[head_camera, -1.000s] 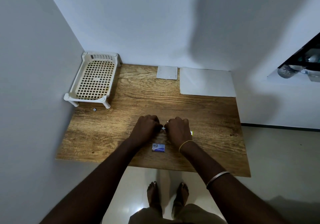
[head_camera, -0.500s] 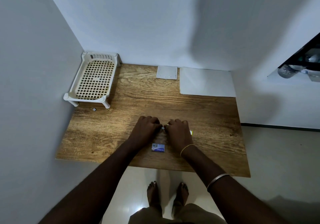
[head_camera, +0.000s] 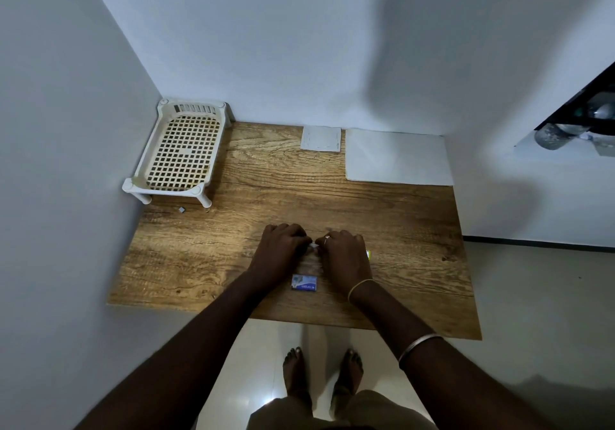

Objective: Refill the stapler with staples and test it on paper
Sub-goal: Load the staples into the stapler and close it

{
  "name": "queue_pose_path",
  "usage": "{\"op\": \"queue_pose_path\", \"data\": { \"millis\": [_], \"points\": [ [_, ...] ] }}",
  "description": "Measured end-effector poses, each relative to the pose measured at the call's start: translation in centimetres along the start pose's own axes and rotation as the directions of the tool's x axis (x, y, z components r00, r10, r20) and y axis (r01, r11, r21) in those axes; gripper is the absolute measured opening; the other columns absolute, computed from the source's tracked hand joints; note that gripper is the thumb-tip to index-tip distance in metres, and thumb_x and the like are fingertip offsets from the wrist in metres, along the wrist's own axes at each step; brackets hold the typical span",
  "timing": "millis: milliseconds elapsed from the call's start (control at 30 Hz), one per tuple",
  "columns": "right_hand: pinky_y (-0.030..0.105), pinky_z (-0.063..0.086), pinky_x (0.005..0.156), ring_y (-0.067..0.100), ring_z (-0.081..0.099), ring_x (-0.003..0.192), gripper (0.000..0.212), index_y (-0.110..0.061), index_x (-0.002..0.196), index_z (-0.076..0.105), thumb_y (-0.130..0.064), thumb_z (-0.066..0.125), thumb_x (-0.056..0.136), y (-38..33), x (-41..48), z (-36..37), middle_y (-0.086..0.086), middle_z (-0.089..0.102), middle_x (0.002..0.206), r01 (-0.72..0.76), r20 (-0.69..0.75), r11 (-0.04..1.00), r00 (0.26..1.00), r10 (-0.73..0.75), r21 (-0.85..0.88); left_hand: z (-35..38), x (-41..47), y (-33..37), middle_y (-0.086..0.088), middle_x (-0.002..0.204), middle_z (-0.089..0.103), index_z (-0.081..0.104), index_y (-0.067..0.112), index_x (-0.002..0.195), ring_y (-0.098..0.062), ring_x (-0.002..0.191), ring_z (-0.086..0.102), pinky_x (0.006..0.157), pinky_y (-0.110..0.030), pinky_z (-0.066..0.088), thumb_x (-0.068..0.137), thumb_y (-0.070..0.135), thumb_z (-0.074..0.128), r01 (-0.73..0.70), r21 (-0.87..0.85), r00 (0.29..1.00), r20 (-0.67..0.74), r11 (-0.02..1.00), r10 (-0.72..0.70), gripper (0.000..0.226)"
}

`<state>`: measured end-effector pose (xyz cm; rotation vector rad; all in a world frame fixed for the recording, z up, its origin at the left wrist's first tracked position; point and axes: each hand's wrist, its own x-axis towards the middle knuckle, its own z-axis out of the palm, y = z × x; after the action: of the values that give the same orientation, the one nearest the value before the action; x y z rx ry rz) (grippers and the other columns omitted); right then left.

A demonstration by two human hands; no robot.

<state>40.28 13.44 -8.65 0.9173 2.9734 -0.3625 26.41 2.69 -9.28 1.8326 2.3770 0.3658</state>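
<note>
Both hands curled knuckles-up on wooden table (head_camera: 399, 230); left hand (head_camera: 281, 250) and right hand (head_camera: 344, 256) fingertips pinch a tiny white-silver piece (head_camera: 313, 246) between them, can't tell what. Stapler mostly hidden under right hand, yellow-green edge (head_camera: 368, 254) at its 3 o'clock. Blue staple box (head_camera: 304, 282) at 6 o'clock of the hands. Paper sheet (head_camera: 396, 158) at 1 o'clock, small white pad (head_camera: 321, 139) at 12, plastic rack (head_camera: 181, 156) at 10.

You work on a matt, grained wood table (head_camera: 382, 230); the perforated tray (head_camera: 183, 156) looks like cream plastic; two matt white paper sheets (head_camera: 396, 156); the small staple box (head_camera: 304, 282) is printed card; the floor (head_camera: 532, 296) shines glossy.
</note>
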Motion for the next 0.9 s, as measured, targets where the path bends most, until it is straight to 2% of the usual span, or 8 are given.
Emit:
{"op": "queue_pose_path", "data": {
  "millis": [167,267,400,533,700,900],
  "points": [
    [0.041,0.043,0.089,0.024,0.061,0.107,0.020,-0.026,0.106,0.074,-0.026,0.055,0.097,0.0,0.1,-0.1,0.000,0.071,0.112,-0.016,0.003,1.000,1.000,0.016,0.010,0.5,-0.4,-0.3,0.004,0.117,0.068,0.073,0.024,0.114,-0.014,0.104,0.062,0.089,-0.043,0.050,0.087,0.024,0.070,0.139,-0.161,0.989,-0.018,0.977,-0.144,0.027],
    [0.042,0.043,0.089,0.024,0.062,0.107,0.019,-0.027,0.105,0.074,-0.025,0.056,0.097,-0.1,0.1,0.0,0.000,0.071,0.111,-0.012,-0.008,1.000,1.000,0.012,0.007,0.8,-0.8,0.0,0.003,0.114,0.067,0.075,0.023,0.102,-0.015,0.099,0.061,0.085,-0.044,0.051,0.086,0.027,0.071,0.209,-0.188,0.972,-0.062,0.960,-0.224,0.017],
    [0.041,0.043,0.087,0.023,0.062,0.104,0.019,-0.027,0.102,0.074,-0.027,0.056,0.098,0.0,0.1,0.1,-0.001,0.071,0.107,-0.001,-0.027,1.000,1.000,0.001,0.007,1.0,-0.7,1.1,0.002,0.116,0.066,0.077,0.021,0.095,-0.019,0.103,0.059,0.085,-0.042,0.046,0.087,0.031,0.072,0.279,-0.208,0.948,-0.095,0.937,-0.303,0.013],
    [0.039,0.041,0.086,0.023,0.062,0.104,0.020,-0.027,0.102,0.075,-0.026,0.056,0.097,0.2,0.0,0.2,-0.002,0.072,0.105,0.018,-0.050,1.000,0.999,-0.017,0.022,0.9,-0.4,2.3,0.003,0.122,0.062,0.076,0.024,0.095,-0.020,0.111,0.054,0.089,-0.044,0.043,0.086,0.033,0.071,0.361,-0.252,0.921,-0.058,0.898,-0.386,0.014],
    [0.038,0.039,0.082,0.024,0.061,0.101,0.021,-0.026,0.098,0.074,-0.022,0.054,0.094,0.2,0.0,0.2,-0.002,0.070,0.101,0.018,-0.049,1.000,0.999,-0.018,0.002,0.7,-0.3,2.7,0.003,0.119,0.061,0.077,0.021,0.096,-0.017,0.113,0.054,0.092,-0.046,0.047,0.086,0.030,0.071,0.481,-0.365,0.853,-0.013,0.797,-0.521,0.014],
    [0.040,0.043,0.079,0.028,0.064,0.097,0.015,-0.023,0.101,0.074,-0.024,0.062,0.092,0.1,-0.2,0.2,0.001,0.072,0.103,0.019,-0.091,0.999,0.996,-0.015,0.037,0.4,-0.6,1.8,-0.002,0.112,0.064,0.075,0.018,0.103,-0.017,0.107,0.059,0.091,-0.039,0.049,0.086,0.019,0.070,0.487,-0.472,0.829,-0.016,0.735,-0.559,0.017]
  ]
}}
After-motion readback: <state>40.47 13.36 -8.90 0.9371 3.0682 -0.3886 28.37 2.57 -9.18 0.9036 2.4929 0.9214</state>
